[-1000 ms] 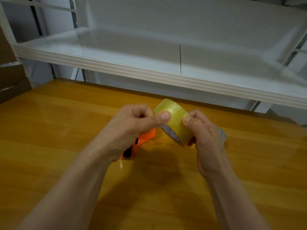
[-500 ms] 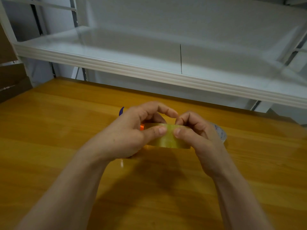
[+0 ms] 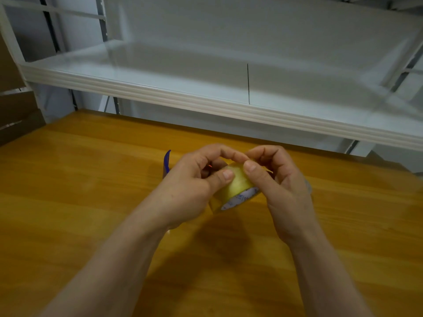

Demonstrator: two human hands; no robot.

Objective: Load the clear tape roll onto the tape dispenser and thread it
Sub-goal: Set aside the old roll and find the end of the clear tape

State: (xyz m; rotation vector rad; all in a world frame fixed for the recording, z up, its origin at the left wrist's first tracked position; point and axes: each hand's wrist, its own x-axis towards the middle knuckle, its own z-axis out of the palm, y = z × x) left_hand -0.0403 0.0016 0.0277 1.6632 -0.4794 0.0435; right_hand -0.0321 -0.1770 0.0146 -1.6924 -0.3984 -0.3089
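While the roll sits raised above the counter between both hands, the step in hand looks like finding and lifting the tape's loose end, not yet loading. The roll is tilted, its printed core edge facing down and toward the right, its yellowish outer band facing up. The left hand curls around the roll's left side, thumb pressed flat on the outer band, so it is closed on the roll. The right hand is at the roll's upper right, thumb and forefinger pinched together at the top of the band; a thin sliver of tape seems to stand off there, though whether the end is truly free I cannot tell.

The dispenser lies behind the roll on the counter, almost wholly hidden by the left hand; only a blue part shows to the left of the roll and a speck of orange shows between the fingers.

Next, as I judge it, the end needs peeling clear with the right hand while the left steadies the roll, then the roll goes onto the dispenser's hub. A white shelf runs well behind the roll.
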